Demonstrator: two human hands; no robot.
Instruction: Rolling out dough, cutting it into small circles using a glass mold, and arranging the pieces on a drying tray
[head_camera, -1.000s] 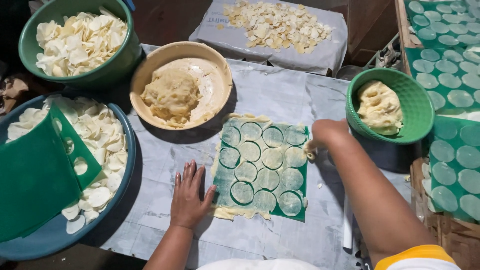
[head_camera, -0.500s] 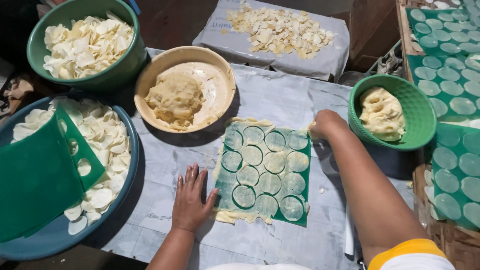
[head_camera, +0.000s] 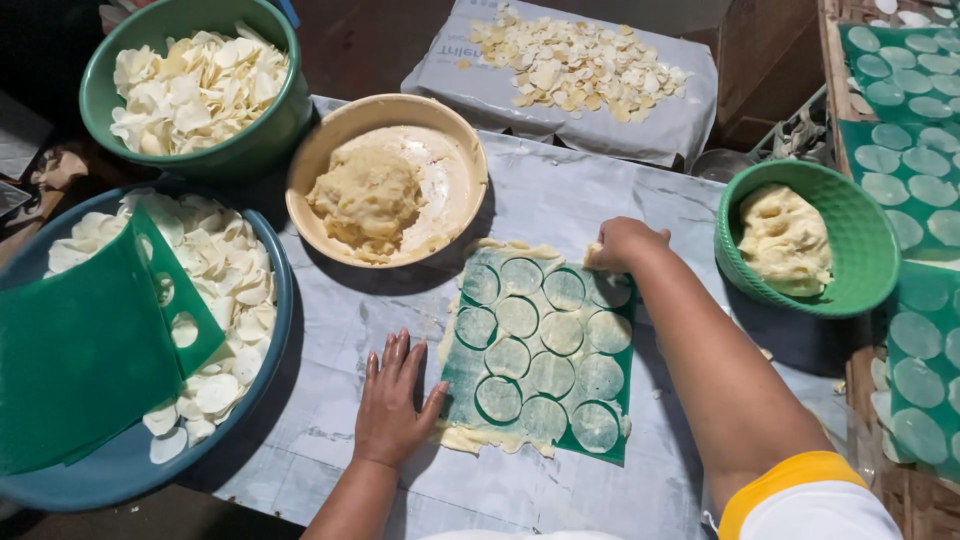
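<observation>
Hands: left (head_camera: 392, 408) flat, right (head_camera: 621, 243) pinching dough trim (head_camera: 520, 249) beside bowls (head_camera: 385, 180).

green sheet (head_camera: 462, 368) patterned with pale, translucent dough rounds (head_camera: 530, 340) in rows, cream scraps at edges. beige bowl (head_camera: 455, 150) of yellowish dough. green bowl (head_camera: 255, 140) heaped with off-white discs. blue basin (head_camera: 120, 470), folded green sheets inside. green basket (head_camera: 870, 250), pale yellow dough. grey table cover (head_camera: 560, 200). yellow-trimmed white sleeve (head_camera: 800, 490).

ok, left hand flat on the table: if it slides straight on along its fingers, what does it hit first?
Probably the tan dough bowl. The left hand points up-table across bare grey sheet, just left of the green mat.
</observation>
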